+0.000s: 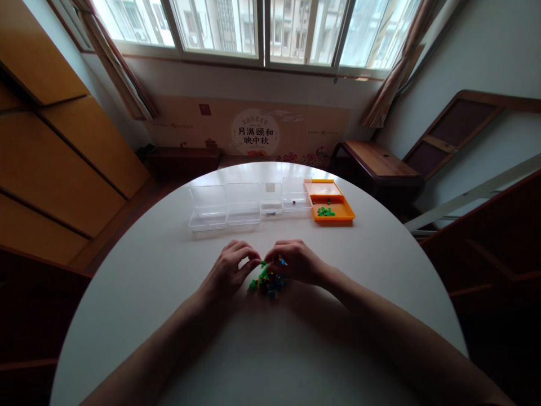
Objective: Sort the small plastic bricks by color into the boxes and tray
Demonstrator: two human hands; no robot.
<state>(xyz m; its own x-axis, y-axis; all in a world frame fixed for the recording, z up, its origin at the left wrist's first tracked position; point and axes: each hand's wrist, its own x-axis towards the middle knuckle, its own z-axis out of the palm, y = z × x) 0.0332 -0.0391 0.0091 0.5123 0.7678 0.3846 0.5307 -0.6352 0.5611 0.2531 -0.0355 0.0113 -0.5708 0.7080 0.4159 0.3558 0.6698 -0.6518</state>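
A small pile of building-brick-like pieces [270,286] in green, blue, yellow and dark colours lies on the white round table [211,349]. At the pile's far left edge, my left hand [234,265] is closed in a pinch on a small green piece [263,263]. Opposite it, my right hand [299,262] is closed, its fingers curled down over the pile. A small blue piece [283,260] shows at its fingers. The fingertips of both hands nearly meet, and the right fingertips are partly hidden.
Beyond my hands stand several clear plastic boxes [244,217] with lids raised; one holds a small dark piece [294,202]. To their right, an orange box [345,217] lies open with several green pieces [325,212]. A wooden chair [380,158] stands past the table.
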